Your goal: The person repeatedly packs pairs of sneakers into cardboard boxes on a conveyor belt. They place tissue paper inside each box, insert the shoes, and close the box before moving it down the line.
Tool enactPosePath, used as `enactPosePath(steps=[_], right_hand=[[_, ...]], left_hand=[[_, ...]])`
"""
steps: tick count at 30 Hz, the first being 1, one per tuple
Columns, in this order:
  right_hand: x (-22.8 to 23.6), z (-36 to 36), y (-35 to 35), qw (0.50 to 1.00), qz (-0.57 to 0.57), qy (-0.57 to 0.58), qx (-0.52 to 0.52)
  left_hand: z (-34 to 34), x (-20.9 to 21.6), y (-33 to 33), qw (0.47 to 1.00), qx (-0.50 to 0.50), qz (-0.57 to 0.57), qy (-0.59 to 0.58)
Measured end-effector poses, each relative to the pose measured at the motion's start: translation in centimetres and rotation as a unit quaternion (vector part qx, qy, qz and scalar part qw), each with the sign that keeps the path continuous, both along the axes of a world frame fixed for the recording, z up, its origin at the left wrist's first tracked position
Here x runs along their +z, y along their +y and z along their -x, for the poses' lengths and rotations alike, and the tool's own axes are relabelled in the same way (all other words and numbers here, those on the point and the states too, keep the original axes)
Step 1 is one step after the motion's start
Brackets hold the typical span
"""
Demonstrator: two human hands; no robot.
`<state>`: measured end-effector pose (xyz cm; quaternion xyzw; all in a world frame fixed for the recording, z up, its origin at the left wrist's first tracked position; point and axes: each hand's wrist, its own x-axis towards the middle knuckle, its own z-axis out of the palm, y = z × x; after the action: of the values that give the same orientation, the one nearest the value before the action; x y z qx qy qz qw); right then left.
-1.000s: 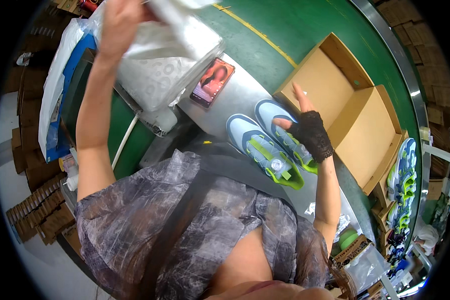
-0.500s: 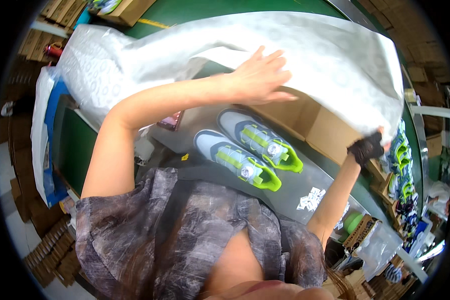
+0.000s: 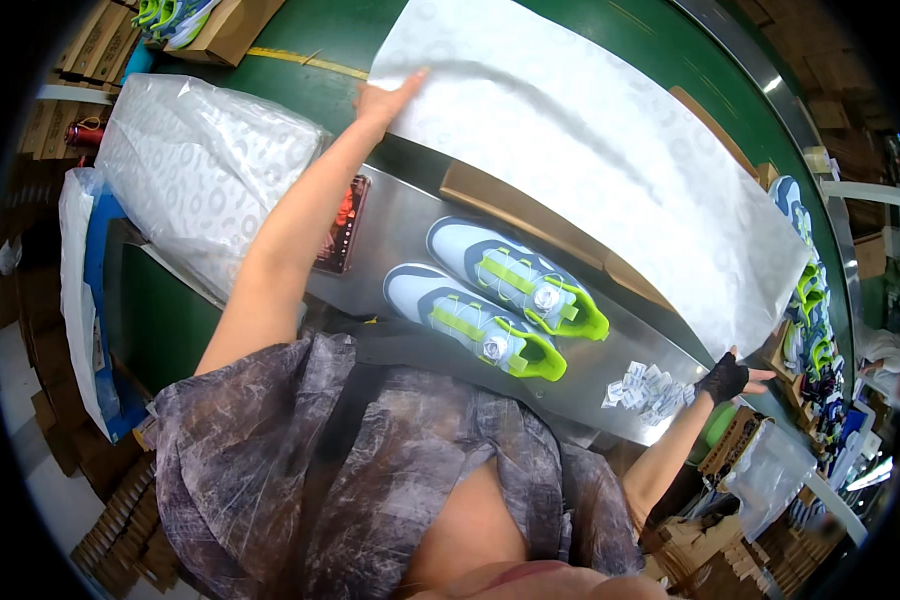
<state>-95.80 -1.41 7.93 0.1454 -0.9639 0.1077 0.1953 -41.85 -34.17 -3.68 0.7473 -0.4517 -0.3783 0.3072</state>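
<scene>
A person leans over a metal table (image 3: 395, 215), both arms stretched wide around a large white patterned paper sheet (image 3: 570, 130). The left hand (image 3: 388, 100) is at the sheet's left end, thumb laid on top and the other fingers partly hidden, apparently closed on the edge. The right hand (image 3: 735, 382), in a black fingerless glove, is at the near right corner; some fingers spread outward, and whether the others pinch the paper cannot be told. Gripping opposite ends seems to keep the sheet spread rather than folding. It covers most of an open cardboard box (image 3: 530, 220) just beyond the table's middle. On the near side, clear of the paper, two light-blue and lime shoes (image 3: 460, 310) stand upright side by side, toes left, probably to keep them paired and within reach. A phone (image 3: 350, 225) lies left of them; small white packets (image 3: 650, 392) lie to the right.
</scene>
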Motion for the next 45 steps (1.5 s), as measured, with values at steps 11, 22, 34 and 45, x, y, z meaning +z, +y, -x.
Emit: enactPosePath(steps=[11,22,34,45], right_hand=[[-2.0,-26.9,1.9,0.609,-0.141,-0.065,0.778],[9.6,-22.9,-8.5,0.584,0.187,-0.663,0.429],[-5.3,-28.1,-20.6,0.558,0.041,-0.456,0.693],[-4.1,-16.8,-12.6,0.866,-0.162,-0.065,0.469]], left_hand=[[6.4,1.2,6.0,0.839,0.009,-0.121,0.530],[3.5,5.2,7.1,0.977,-0.048,0.204,0.043],[12.8,11.3,7.1,0.828,-0.500,0.253,0.002],[14.4,5.8,5.4,0.670,-0.571,0.278,-0.384]])
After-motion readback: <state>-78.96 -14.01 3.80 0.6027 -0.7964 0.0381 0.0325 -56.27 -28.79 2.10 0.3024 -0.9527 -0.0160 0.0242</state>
